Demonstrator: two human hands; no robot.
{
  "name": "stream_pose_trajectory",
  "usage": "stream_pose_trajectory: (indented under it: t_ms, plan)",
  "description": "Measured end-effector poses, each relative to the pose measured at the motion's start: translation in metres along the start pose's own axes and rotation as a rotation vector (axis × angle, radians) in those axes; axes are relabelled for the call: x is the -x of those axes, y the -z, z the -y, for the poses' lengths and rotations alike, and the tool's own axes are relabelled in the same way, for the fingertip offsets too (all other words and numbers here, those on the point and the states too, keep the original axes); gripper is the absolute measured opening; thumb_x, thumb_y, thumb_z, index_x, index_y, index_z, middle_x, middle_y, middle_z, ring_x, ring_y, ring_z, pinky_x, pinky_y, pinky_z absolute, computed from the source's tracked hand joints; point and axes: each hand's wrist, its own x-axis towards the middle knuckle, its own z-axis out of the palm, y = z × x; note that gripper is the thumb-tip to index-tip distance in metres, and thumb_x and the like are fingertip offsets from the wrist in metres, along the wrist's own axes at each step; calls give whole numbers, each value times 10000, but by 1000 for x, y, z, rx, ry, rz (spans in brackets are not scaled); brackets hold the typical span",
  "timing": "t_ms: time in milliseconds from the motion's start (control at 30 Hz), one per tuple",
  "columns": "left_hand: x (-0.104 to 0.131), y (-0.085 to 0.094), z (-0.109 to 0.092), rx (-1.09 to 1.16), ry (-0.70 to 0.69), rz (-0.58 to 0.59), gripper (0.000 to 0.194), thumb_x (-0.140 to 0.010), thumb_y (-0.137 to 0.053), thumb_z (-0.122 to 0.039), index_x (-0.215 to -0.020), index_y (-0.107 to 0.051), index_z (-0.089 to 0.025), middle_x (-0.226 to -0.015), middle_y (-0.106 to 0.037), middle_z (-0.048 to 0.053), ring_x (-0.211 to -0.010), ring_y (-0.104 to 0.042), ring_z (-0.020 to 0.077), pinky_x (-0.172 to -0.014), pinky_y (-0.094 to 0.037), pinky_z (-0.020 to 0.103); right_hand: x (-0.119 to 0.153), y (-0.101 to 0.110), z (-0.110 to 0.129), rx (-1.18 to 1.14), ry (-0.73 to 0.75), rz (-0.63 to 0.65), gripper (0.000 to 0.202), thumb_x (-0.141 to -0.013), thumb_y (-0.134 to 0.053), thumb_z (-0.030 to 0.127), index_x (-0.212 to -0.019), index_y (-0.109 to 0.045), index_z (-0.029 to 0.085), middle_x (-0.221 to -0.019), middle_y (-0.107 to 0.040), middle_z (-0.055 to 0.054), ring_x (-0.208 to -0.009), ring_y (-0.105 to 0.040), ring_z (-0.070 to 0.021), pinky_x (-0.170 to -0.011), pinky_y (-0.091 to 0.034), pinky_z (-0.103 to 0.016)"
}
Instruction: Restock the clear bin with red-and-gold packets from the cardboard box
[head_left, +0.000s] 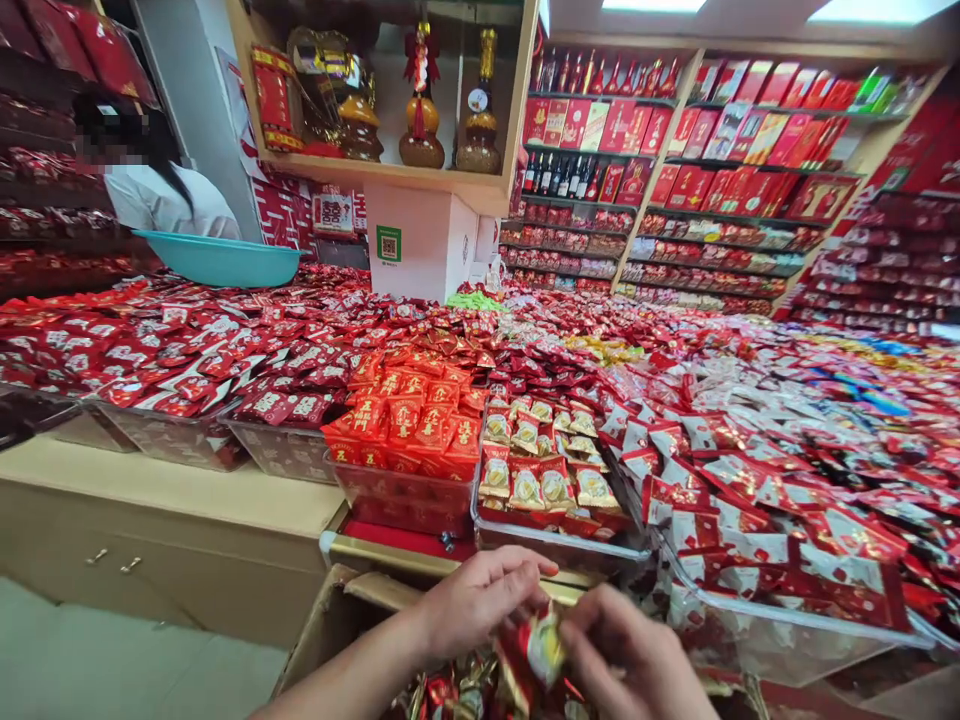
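Low in the head view, my left hand (480, 600) and my right hand (626, 645) face each other above an open cardboard box (319, 625). Between their fingers is a red and gold candy packet (544, 645), slightly blurred. The right fingers are pinched on its right side; the left fingers bend over its upper left edge. More wrapped candies (439, 690) lie in the box beneath. Just beyond the hands stands a clear bin of red and gold packets (555, 485), with a bin of bright red packets (409, 425) to its left.
Bins of red and white packets (810, 550) line the right side. A beige cabinet (187, 550) stands at the left. Further back are a turquoise basin (221, 260), a person in white (169, 205), a display case (375, 170) and shelves of bottles and boxes (664, 155).
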Motion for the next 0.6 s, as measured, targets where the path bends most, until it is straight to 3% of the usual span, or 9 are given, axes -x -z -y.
stream_pose_trajectory:
  t_ms: [100, 233, 333, 467, 600]
  plan:
    - [0, -1, -3, -78, -34, 74, 506, -633, -700, -393, -1062, -540, -177, -930, -636, 57, -801, -590, 145, -674, -442, 236, -7, 7, 1, -290, -89, -177, 254, -748, -550, 418, -695, -497, 175, -534, -523, 24, -478, -476, -98, -450, -377, -199]
    - [-5, -4, -1, -34, 77, 83, 386, -713, -619, -403, -989, -524, -149, -746, -653, 58, -542, -620, 122, -481, -430, 196, -11, 6, -3, -542, -211, -238, 260, -702, -619, 406, -700, -512, 169, -514, -557, 24, -456, -530, -105, -466, -420, -203]
    - [-8, -5, 1, -29, 64, 53, 352, -709, -621, -401, -933, -530, -145, -726, -661, 62, -533, -629, 125, -460, -429, 184, -9, 4, -8, -650, -195, -259, 245, -701, -629, 380, -766, -514, 173, -611, -600, 1, -495, -552, -113, -492, -449, -223]
    - [-8, -6, -1, -59, 33, 7, 332, -720, -591, -435, -848, -559, -130, -639, -640, 30, -482, -593, 98, -437, -416, 171, -4, 2, -11, -618, -90, -218, 322, -716, -617, 357, -981, -524, 200, -827, -643, -48, -678, -599, -154, -604, -492, -265]
    - [-7, -9, -1, -96, 28, -39, 295, -768, -537, -419, -769, -558, -125, -555, -609, 0, -432, -552, 71, -381, -336, 134, 2, -2, -8, -469, -85, -169, 194, -748, -580, 358, -792, -593, 169, -742, -649, -40, -662, -588, -146, -604, -479, -237]
